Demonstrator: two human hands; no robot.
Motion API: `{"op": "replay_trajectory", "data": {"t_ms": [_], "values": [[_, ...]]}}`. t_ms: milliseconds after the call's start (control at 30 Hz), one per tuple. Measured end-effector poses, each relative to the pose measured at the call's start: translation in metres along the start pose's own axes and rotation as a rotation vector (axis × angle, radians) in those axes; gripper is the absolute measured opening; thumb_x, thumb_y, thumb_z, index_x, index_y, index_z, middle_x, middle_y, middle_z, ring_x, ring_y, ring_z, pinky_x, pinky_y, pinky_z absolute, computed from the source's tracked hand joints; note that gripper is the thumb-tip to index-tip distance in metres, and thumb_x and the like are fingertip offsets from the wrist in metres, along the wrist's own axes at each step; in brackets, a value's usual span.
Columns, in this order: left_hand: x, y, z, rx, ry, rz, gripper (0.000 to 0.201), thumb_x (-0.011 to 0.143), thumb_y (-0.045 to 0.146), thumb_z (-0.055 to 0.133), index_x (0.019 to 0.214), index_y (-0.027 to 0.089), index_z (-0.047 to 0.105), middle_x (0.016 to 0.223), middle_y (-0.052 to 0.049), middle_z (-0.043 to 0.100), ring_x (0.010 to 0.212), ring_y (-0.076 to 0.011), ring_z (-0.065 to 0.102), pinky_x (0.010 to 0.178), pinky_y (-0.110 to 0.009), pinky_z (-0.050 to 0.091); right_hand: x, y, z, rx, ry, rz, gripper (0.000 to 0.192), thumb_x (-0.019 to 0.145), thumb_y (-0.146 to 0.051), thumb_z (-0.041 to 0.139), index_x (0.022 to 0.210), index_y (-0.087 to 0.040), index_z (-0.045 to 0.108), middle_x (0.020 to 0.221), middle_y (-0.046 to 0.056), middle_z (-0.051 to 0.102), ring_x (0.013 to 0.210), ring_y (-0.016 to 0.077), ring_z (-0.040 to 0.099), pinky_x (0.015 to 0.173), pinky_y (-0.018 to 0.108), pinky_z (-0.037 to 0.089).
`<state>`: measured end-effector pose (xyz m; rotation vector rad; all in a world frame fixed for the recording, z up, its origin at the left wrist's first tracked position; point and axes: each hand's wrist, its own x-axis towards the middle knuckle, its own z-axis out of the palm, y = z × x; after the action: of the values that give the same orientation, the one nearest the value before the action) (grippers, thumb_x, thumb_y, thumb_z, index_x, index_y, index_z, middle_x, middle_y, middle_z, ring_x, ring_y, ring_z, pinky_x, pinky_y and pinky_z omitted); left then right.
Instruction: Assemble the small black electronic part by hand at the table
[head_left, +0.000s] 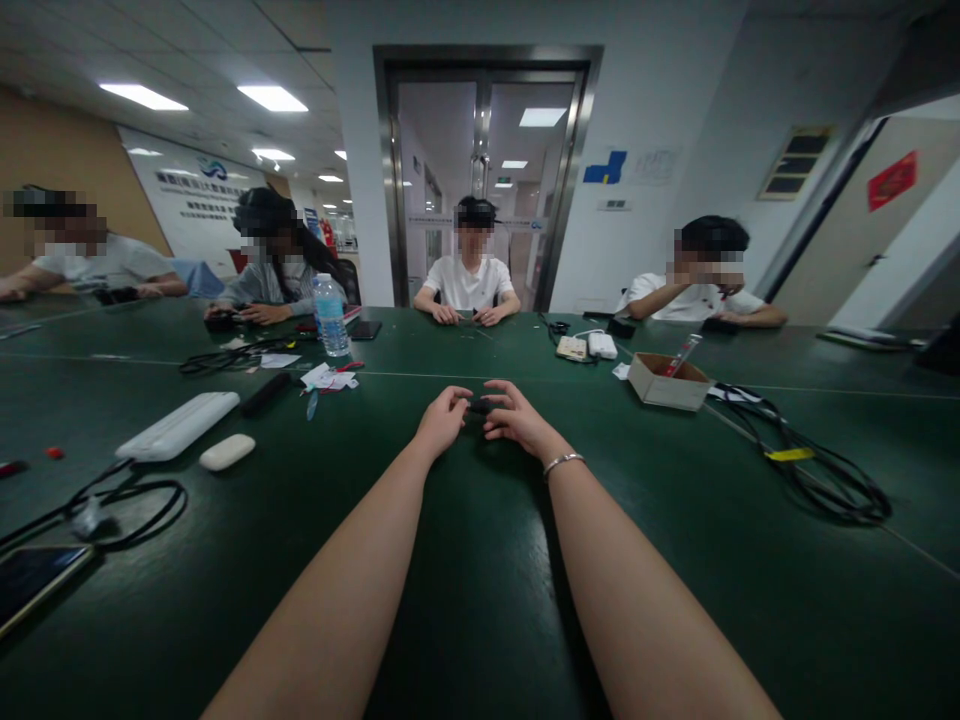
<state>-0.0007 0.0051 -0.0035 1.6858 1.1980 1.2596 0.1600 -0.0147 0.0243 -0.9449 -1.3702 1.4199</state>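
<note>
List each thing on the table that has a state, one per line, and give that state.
Left hand: fingers pinching a small dark part.
Right hand: fingers on the same part.
Water bottle: upright, cap on.
Cardboard box: open on top, a pen sticking out.
Phone: lying flat, screen dark.
Black cable: loosely coiled, yellow tag on it.
Power strip: lying flat.

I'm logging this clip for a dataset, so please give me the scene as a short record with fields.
setting: large dark green table, several people seated around it
left hand: fingers on a small dark object
right hand: fingers on the same object, a bracelet at the wrist
object identity: too small to tell
left of hands: white power strip, water bottle
right of hands: cardboard box, coiled black cable
</note>
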Motion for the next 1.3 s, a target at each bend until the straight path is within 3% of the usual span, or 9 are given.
{"op": "replay_trajectory", "data": {"t_ms": [133,267,433,567,700,867,1000,1133,1300], "values": [[-0.002,0.003,0.000,0.009,-0.003,0.005,0.023,0.082,0.022,0.044,0.101,0.019,0.056,0.076,-0.001,0.055,0.053,-0.0067,0.048,0.051,-0.018,0.039,0.001,0.001,0.000,-0.043,0.066,0.074,0.022,0.082,-0.020,0.053,0.103,-0.018,0.047,0.072,0.000,0.055,0.041,0.0067,0.053,0.038,0.019,0.049],[-0.001,0.001,0.001,0.018,-0.002,0.005,0.022,0.082,0.023,0.043,0.100,0.020,0.056,0.077,-0.001,0.056,0.053,-0.0067,0.048,0.050,-0.018,0.039,0.002,0.001,-0.001,0.004,0.037,0.039,0.036,0.074,-0.007,0.055,0.105,-0.022,0.045,0.081,-0.001,0.056,0.046,0.0066,0.056,0.045,0.021,0.053],[0.001,-0.001,0.001,0.011,-0.003,0.002,0.022,0.082,0.021,0.043,0.100,0.019,0.056,0.075,-0.001,0.056,0.052,-0.0067,0.048,0.050,-0.018,0.039,0.000,-0.001,-0.001,-0.007,0.047,0.078,0.022,0.078,-0.015,0.053,0.098,-0.019,0.045,0.073,-0.001,0.055,0.042,0.0068,0.054,0.039,0.018,0.049],[0.000,0.000,0.000,0.013,-0.002,-0.002,0.022,0.082,0.022,0.043,0.100,0.019,0.056,0.075,-0.001,0.056,0.052,-0.0067,0.048,0.050,-0.018,0.039,-0.001,-0.002,0.000,0.018,0.004,0.016,0.037,0.068,-0.007,0.059,0.098,-0.023,0.043,0.085,-0.002,0.055,0.045,0.0053,0.055,0.043,0.019,0.051],[-0.001,0.002,-0.001,0.013,-0.001,-0.013,0.022,0.083,0.023,0.043,0.100,0.019,0.057,0.075,-0.001,0.056,0.052,-0.0065,0.048,0.050,-0.018,0.039,0.000,-0.002,0.002,0.003,0.041,0.079,0.020,0.078,-0.017,0.055,0.095,-0.019,0.045,0.074,-0.002,0.053,0.042,0.0060,0.053,0.040,0.018,0.049],[-0.002,0.004,-0.002,0.001,-0.004,-0.032,0.022,0.083,0.023,0.044,0.100,0.019,0.056,0.077,-0.001,0.056,0.052,-0.0061,0.047,0.049,-0.017,0.038,0.000,-0.002,0.003,0.035,0.053,0.054,0.031,0.073,-0.006,0.055,0.098,-0.021,0.044,0.079,-0.003,0.054,0.046,0.0066,0.056,0.046,0.022,0.053],[-0.003,0.007,-0.002,0.017,-0.006,-0.032,0.022,0.083,0.022,0.043,0.101,0.019,0.056,0.076,-0.001,0.055,0.052,-0.0063,0.047,0.049,-0.017,0.038,0.000,-0.004,0.003,0.008,0.057,0.108,0.013,0.083,-0.017,0.051,0.094,-0.018,0.046,0.067,-0.002,0.054,0.044,0.0076,0.054,0.042,0.019,0.050],[-0.004,0.010,-0.002,0.023,-0.001,-0.034,0.022,0.082,0.023,0.044,0.100,0.018,0.056,0.076,-0.001,0.056,0.053,-0.0067,0.048,0.050,-0.017,0.039,0.000,-0.004,0.003,0.015,0.047,0.076,0.022,0.077,-0.009,0.055,0.095,-0.019,0.047,0.068,-0.003,0.054,0.045,0.0070,0.055,0.044,0.019,0.052],[-0.004,0.008,-0.003,0.043,0.005,-0.015,0.022,0.082,0.024,0.044,0.100,0.019,0.057,0.077,-0.002,0.056,0.054,-0.0073,0.049,0.051,-0.018,0.040,0.001,-0.002,0.003,-0.012,0.070,0.091,0.011,0.083,-0.018,0.053,0.092,-0.017,0.046,0.065,-0.003,0.053,0.041,0.0064,0.053,0.039,0.017,0.049]]}}
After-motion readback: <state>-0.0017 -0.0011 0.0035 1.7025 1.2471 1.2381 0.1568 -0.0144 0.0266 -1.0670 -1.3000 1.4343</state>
